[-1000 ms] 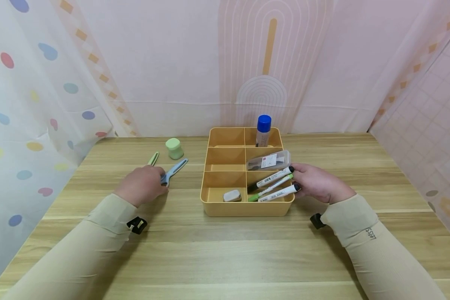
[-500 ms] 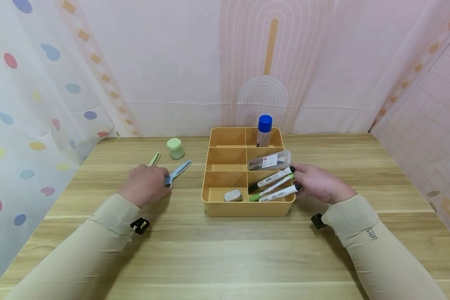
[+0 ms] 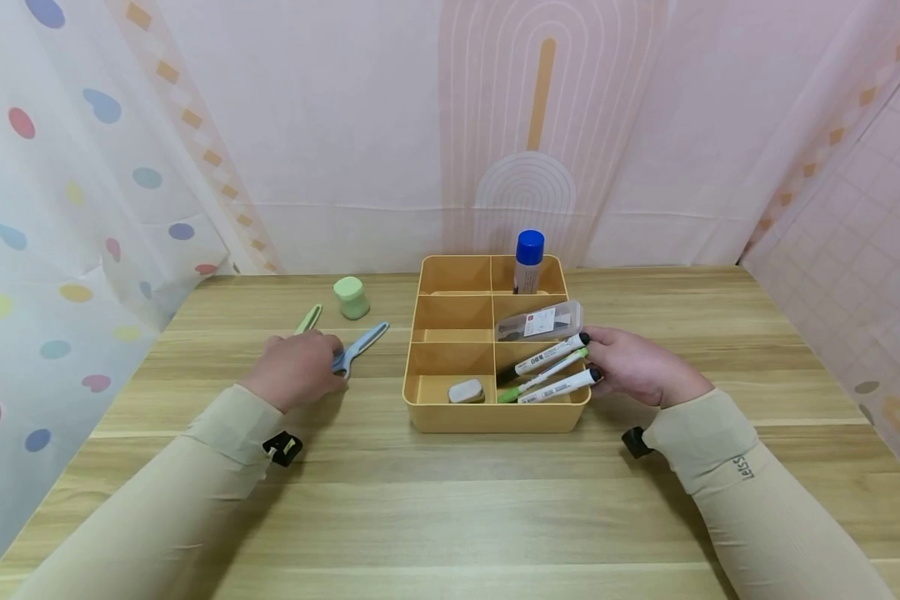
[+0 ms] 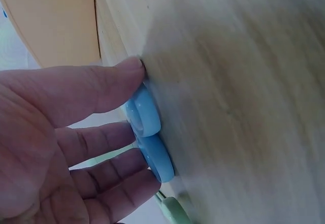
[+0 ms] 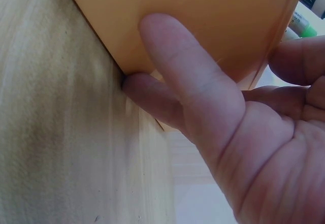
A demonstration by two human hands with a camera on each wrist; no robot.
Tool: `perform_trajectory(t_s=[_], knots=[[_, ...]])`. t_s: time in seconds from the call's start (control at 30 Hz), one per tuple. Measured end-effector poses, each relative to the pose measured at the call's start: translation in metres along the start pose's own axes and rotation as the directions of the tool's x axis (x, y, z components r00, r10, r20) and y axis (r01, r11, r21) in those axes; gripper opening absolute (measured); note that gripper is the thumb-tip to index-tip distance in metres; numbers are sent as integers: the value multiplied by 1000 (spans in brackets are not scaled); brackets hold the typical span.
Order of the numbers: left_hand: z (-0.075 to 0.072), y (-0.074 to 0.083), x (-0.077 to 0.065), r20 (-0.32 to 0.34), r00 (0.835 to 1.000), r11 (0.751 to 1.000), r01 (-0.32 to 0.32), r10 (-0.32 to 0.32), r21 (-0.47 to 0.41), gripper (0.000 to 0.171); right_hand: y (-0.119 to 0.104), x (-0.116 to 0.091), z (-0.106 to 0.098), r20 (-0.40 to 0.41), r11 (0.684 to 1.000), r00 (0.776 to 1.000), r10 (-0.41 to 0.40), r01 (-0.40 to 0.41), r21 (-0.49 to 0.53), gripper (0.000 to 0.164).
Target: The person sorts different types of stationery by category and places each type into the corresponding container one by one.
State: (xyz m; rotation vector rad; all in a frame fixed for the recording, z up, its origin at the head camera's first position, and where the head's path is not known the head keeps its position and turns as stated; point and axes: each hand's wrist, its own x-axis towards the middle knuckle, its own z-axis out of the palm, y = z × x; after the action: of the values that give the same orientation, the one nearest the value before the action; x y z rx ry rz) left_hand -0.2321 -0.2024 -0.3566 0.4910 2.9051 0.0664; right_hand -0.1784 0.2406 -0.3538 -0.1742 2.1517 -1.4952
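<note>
My left hand [image 3: 296, 371] pinches a pair of blue scissors [image 3: 363, 342] by the handles, low over the wooden table. In the left wrist view, the thumb lies on one side of the blue handle loops [image 4: 147, 112] and the fingers on the other. The blade end points away toward the back right. Beyond the knuckles a slim light green thing [image 3: 311, 317] shows, its rest hidden by the hand. My right hand [image 3: 641, 367] touches the right wall of an orange divided organizer [image 3: 495, 419]; its fingers are extended against the wall [image 5: 218, 10] and up by the rim.
In the organizer are markers [image 3: 562, 387], a green-and-white pen [image 3: 551, 371], a clear case [image 3: 540, 322], a blue-capped bottle [image 3: 527, 265] and a small whitish block [image 3: 466, 391]. A green waisted object [image 3: 352, 298] stands at the back left. A patterned curtain [image 3: 330, 125] borders the table.
My left hand has shifted slightly right, and the blue scissors have slid right with it. My right hand and the organizer look the same.
</note>
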Motion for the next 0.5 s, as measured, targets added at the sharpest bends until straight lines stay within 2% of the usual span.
perform_trajectory(t_s=[0.5], knots=[[0,-2,4,39,999,999,18,-17,-29,51,0,1,0,3,1000,1000,23,-23,18,54]])
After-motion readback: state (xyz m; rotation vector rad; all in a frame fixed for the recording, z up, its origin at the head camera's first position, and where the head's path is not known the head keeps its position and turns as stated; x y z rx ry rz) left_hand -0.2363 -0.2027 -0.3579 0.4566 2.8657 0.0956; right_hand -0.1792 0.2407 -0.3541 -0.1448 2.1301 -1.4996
